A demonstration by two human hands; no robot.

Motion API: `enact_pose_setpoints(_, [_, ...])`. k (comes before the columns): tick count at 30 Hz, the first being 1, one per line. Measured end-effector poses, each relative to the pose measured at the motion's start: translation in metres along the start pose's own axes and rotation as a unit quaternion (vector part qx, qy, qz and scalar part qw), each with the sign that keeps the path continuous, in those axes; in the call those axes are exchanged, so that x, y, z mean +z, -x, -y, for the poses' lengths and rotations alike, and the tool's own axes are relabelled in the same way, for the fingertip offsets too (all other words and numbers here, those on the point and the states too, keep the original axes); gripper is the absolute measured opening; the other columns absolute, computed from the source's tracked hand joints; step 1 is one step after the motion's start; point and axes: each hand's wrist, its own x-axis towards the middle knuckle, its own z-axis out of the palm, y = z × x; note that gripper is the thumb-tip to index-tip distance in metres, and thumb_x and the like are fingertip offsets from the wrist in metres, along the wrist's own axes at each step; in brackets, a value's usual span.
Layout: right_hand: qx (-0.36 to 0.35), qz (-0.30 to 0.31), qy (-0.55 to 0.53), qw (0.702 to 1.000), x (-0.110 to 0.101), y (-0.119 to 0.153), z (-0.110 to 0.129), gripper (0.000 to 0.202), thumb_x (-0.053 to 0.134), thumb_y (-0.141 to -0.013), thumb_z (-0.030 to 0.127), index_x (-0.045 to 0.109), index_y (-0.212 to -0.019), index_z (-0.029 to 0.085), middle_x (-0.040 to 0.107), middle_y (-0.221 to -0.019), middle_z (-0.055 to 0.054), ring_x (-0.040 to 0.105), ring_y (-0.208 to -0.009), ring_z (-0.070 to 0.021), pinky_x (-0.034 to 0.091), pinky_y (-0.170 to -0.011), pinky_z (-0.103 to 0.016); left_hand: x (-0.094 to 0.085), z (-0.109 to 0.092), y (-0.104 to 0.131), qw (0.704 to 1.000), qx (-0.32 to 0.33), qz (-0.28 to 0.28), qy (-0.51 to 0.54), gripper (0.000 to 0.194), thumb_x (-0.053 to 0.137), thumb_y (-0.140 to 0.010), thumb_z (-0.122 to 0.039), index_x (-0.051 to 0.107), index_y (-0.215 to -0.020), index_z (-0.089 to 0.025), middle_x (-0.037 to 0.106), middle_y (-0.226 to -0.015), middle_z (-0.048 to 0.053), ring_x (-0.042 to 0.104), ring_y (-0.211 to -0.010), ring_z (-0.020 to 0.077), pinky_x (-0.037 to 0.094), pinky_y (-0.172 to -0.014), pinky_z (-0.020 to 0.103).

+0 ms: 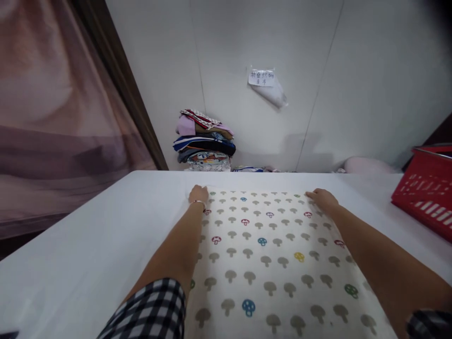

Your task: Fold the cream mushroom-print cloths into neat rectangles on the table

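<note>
A cream cloth (254, 256) printed with grey and coloured mushrooms lies spread flat on the white table, running toward me past the bottom of the view. My left hand (198, 195), with a thin bracelet at the wrist, is closed on the cloth's far left corner. At the far right corner, my right hand (323, 198) pinches the edge between fingers and thumb. Both arms reach forward along the cloth's sides, and parts of its side edges are hidden beneath them.
The white table (88, 245) ends at a pale wall panel. Behind its far edge rises a stack of folded fabrics (205, 141). A red plastic basket (427, 188) stands at the right. A curtain (63, 117) hangs on the left, and a handwritten note (261, 78) is on the wall.
</note>
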Motion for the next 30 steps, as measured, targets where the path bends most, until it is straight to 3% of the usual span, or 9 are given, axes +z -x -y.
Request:
enact_pose_setpoints(6, [0.033, -0.021, -0.024, 0.999, 0.004, 0.002, -0.005, 0.039, 0.044, -0.087, 0.050, 0.067, -0.091, 0.018, 0.067, -0.106, -0.016, 0.061, -0.099, -0.0306, 0.044, -0.075, -0.037, 0.001, -0.004, 0.003, 0.998, -0.057, -0.005, 0.037, 0.045, 0.035, -0.090, -0.037, 0.052, -0.123, -0.012, 0.059, -0.124, 0.019, 0.058, -0.112, 0.0291, 0.047, -0.087, 0.039])
enact_pose_setpoints(14, [0.011, -0.015, 0.011, 1.000, 0.003, 0.009, 0.004, 0.042, 0.041, -0.091, 0.049, 0.065, -0.097, 0.016, 0.063, -0.113, -0.018, 0.057, -0.106, -0.0339, 0.041, -0.080, -0.040, -0.004, -0.010, 0.007, 1.000, -0.016, -0.006, 0.003, 0.042, 0.043, -0.088, -0.032, 0.053, -0.119, -0.006, 0.056, -0.122, 0.024, 0.056, -0.111, 0.0342, 0.046, -0.086, 0.043])
enact_pose_setpoints(18, [-0.011, -0.019, 0.042, 0.999, 0.002, 0.018, 0.010, 0.044, 0.037, -0.094, 0.048, 0.063, -0.103, 0.013, 0.063, -0.109, -0.018, 0.056, -0.105, -0.0314, 0.040, -0.081, -0.037, -0.006, -0.015, 0.012, 0.998, 0.058, -0.012, -0.038, 0.042, 0.041, -0.088, -0.026, 0.050, -0.123, -0.006, 0.049, -0.130, 0.026, 0.045, -0.122, 0.0374, 0.041, -0.093, 0.051])
enact_pose_setpoints(21, [-0.007, -0.032, 0.061, 0.998, 0.003, 0.024, 0.014, 0.046, 0.034, -0.095, 0.046, 0.059, -0.111, 0.012, 0.062, -0.109, -0.019, 0.057, -0.104, -0.0279, 0.040, -0.082, -0.035, 0.001, -0.018, 0.018, 0.983, 0.174, 0.005, -0.051, 0.041, 0.037, -0.090, -0.024, 0.049, -0.129, -0.018, 0.040, -0.145, 0.012, 0.029, -0.136, 0.0281, 0.023, -0.110, 0.049])
enact_pose_setpoints(23, [-0.012, -0.053, 0.073, 0.996, 0.004, 0.025, 0.015, 0.048, 0.033, -0.095, 0.047, 0.057, -0.113, 0.010, 0.061, -0.112, -0.019, 0.056, -0.106, -0.0262, 0.039, -0.085, -0.033, 0.008, -0.016, 0.018, 0.970, 0.232, 0.043, -0.065, 0.042, 0.035, -0.091, -0.032, 0.048, -0.130, -0.022, 0.036, -0.149, 0.007, 0.025, -0.138, 0.0247, 0.016, -0.113, 0.050])
enact_pose_setpoints(26, [-0.010, -0.076, 0.081, 0.994, 0.000, 0.025, 0.016, 0.052, 0.036, -0.093, 0.050, 0.058, -0.114, 0.008, 0.058, -0.118, -0.020, 0.051, -0.112, -0.0274, 0.038, -0.088, -0.033, 0.016, -0.013, 0.015, 0.959, 0.247, 0.091, -0.109, 0.048, 0.029, -0.092, -0.041, 0.045, -0.133, -0.022, 0.029, -0.152, 0.007, 0.021, -0.140, 0.0266, 0.018, -0.111, 0.057])
enact_pose_setpoints(30, [-0.001, -0.088, 0.083, 0.993, -0.003, 0.032, 0.021, 0.048, 0.042, -0.091, 0.047, 0.055, -0.122, 0.013, 0.054, -0.128, -0.019, 0.046, -0.121, -0.0311, 0.035, -0.098, -0.040, 0.018, -0.011, 0.010, 0.957, 0.243, 0.086, -0.130, 0.053, 0.024, -0.091, -0.043, 0.042, -0.137, -0.020, 0.026, -0.153, 0.008, 0.020, -0.141, 0.0273, 0.020, -0.110, 0.058])
